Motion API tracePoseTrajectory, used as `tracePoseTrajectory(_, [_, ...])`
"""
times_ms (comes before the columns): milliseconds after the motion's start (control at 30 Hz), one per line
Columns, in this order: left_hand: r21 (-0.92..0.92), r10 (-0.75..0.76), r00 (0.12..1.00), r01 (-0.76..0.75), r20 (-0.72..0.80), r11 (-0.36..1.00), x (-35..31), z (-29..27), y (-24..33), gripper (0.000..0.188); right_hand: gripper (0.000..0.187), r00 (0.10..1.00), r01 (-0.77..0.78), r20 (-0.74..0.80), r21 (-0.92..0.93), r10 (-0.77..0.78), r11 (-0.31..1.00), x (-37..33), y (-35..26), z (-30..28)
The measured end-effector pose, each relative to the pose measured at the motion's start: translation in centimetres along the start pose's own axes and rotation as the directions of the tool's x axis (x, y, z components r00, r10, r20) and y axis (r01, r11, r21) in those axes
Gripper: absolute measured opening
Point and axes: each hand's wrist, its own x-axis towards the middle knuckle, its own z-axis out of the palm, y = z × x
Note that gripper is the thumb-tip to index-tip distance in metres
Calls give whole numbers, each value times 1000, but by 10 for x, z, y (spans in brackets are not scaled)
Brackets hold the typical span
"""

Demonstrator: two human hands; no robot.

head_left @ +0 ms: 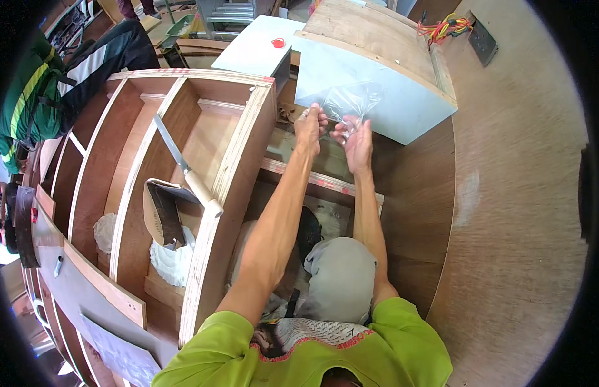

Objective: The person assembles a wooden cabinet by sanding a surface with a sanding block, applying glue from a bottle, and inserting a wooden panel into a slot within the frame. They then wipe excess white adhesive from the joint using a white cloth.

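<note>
My left hand [310, 126] has its fingers closed at the left side of a clear, crinkled plastic bag [354, 98]. My right hand [355, 140] is a little to the right and lower, its fingers curled around the gathered lower part of the bag. The bag spreads upward in front of the pale blue-white face of a wooden box unit [377, 84]. Whether anything small lies in the bag or in my fingers, I cannot tell. Both forearms reach forward over my bent knee.
On the left stands a plywood shelf frame [232, 155]; a handsaw [197, 188] rests across its dividers, above an open carton [159, 216] and white plastic [172, 263]. Coiled wires [446, 29] hang far right beside a curved plywood wall [512, 193]. A person in green [29, 97] is at far left.
</note>
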Motion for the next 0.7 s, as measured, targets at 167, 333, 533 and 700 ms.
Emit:
tracePoseTrajectory(167, [-223, -100, 994, 105, 36, 969, -9, 14, -15, 18, 38, 934, 340, 108, -560, -340, 756, 24, 83, -13])
tracePoseTrajectory(333, [-251, -79, 996, 64, -48, 966, -16, 27, -15, 16, 38, 948, 269, 61, -675, -312, 687, 38, 127, -20])
tracePoseTrajectory(533, [-254, -64, 993, 37, -99, 966, -25, 37, -16, 18, 38, 971, 188, 42, -744, -236, 641, 29, 127, -26])
tracePoseTrajectory(700, [-230, -133, 991, 123, -32, 965, -32, 47, -24, 21, 38, 979, 150, 27, -770, -203, 620, 16, 98, -39])
